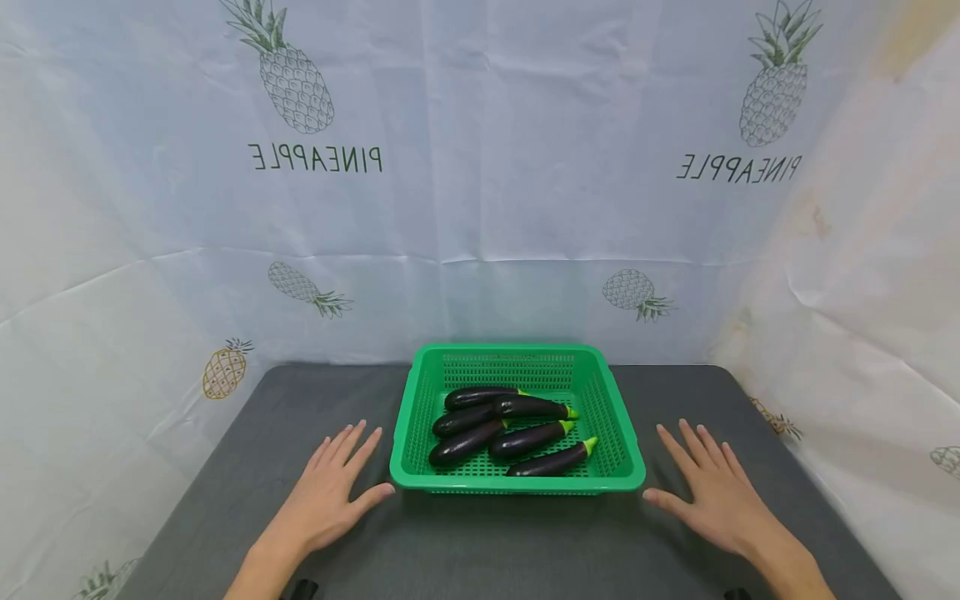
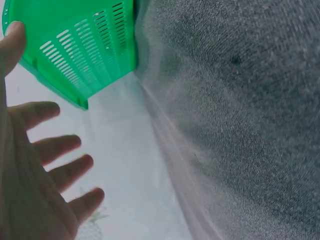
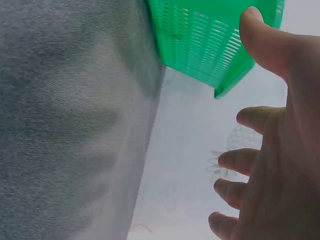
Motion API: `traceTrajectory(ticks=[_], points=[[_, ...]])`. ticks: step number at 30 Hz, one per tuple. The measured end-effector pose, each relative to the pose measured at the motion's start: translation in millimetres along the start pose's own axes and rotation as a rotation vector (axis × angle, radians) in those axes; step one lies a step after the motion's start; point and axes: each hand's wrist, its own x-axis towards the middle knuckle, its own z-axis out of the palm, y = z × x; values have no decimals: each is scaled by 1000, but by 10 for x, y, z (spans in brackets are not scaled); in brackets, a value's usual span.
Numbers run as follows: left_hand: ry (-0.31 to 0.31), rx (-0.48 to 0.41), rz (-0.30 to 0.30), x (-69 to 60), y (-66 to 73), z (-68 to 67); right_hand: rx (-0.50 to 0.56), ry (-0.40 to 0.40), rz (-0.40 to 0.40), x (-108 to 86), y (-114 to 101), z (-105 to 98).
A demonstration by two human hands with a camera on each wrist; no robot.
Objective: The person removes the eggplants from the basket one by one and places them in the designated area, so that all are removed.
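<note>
A green plastic basket [image 1: 517, 483] with slotted walls stands on the dark table, between my two hands. Several dark purple eggplants [image 1: 525, 440] with green stem ends lie inside it, some overlapping. To the basket's left is my left hand [image 1: 326, 496], fingers spread and holding nothing. My right hand [image 1: 712, 492] is likewise spread on the other side, apart from the basket. In the left wrist view the basket's side [image 2: 85, 50] appears beyond the thumb. The right wrist view shows the opposite side [image 3: 200, 45] past the right thumb. The eggplants are hidden in both wrist views.
The dark grey table [image 1: 510, 542] extends around the basket and toward the front. Behind it hangs a pale curtain [image 1: 517, 183] with pineapple prints and reversed lettering, which also closes in the left and right sides.
</note>
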Motion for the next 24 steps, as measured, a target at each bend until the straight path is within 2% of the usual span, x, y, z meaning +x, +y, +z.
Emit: traceTrajectory(ticks=[6, 16, 20, 24], points=[[42, -3, 43, 9, -6, -35, 38, 12, -15, -6, -32, -103], [150, -34, 108, 45, -36, -41, 42, 48, -30, 34, -96, -230], [192, -37, 110, 63, -22, -28, 56, 60, -41, 65, -132, -256], [221, -62, 81, 83, 29, -21, 75, 66, -48, 116, -199, -291]])
